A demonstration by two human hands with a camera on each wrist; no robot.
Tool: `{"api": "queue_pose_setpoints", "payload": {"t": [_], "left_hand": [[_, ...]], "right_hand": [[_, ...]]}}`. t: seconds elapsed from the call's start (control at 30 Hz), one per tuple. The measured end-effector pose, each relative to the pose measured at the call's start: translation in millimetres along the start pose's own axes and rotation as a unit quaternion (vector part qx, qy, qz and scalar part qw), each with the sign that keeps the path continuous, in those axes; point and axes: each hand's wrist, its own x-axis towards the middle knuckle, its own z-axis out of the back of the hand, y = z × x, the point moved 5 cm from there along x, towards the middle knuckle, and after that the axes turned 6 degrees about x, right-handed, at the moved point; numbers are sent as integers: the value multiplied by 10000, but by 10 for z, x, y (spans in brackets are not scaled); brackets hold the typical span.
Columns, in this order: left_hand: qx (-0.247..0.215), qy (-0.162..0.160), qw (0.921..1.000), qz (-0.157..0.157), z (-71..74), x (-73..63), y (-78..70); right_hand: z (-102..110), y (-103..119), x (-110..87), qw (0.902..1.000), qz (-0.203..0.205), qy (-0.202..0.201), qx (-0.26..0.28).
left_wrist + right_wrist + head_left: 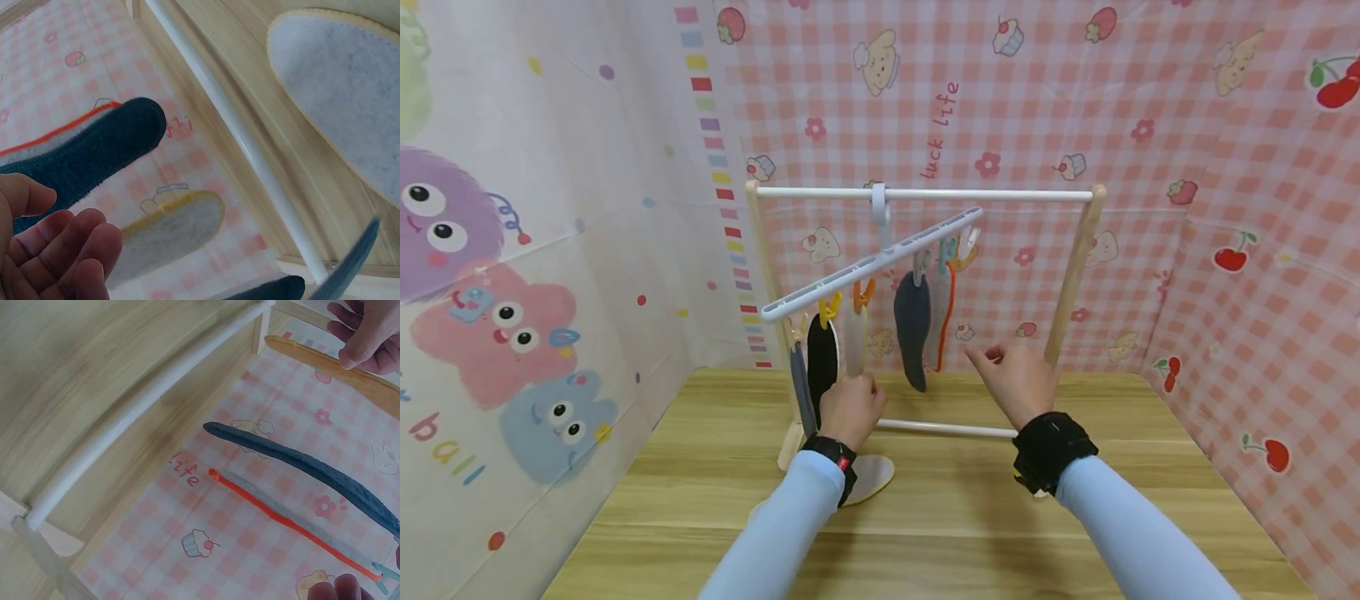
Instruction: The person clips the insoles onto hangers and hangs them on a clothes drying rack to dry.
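Observation:
Several insoles hang by clothes pegs from a pale grey hanger. My left hand is loosely curled with nothing between its fingers, close to a light insole with a yellow edge. Beside that hang a black insole and a blue-grey one. Right of the hanger's middle are a dark blue-grey insole and a grey insole with an orange edge. My right hand hovers right of these, relaxed and holding nothing. Another pale insole lies on the table below my left wrist.
The hanger hooks over the white top bar of a wooden rack, tilted in view with its left end lower. A lower white bar spans the rack near the wooden table. Patterned cloth surrounds the table at back and sides.

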Motion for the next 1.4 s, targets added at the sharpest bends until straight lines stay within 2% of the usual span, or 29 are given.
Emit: {"api": "queue_pose_setpoints", "payload": {"t": [0.27,0.53,0.9,1.13,1.4], "left_hand": [[49,-79,10000,32,18,-34,64],[75,156,9998,85,-13,-73,163],[23,143,9998,152,55,-134,241],[-49,195,9996,180,74,-186,255],[-108,247,9993,257,52,-263,319]], "right_hand": [[-53,-113,-97,9997,-186,115,-67],[-97,-196,-200,9991,-271,307,-136],[-151,-253,-356,9957,-633,678,-74],[-185,-265,-465,9959,-563,704,-83],[-285,-318,-590,9937,-612,924,-165]]}}
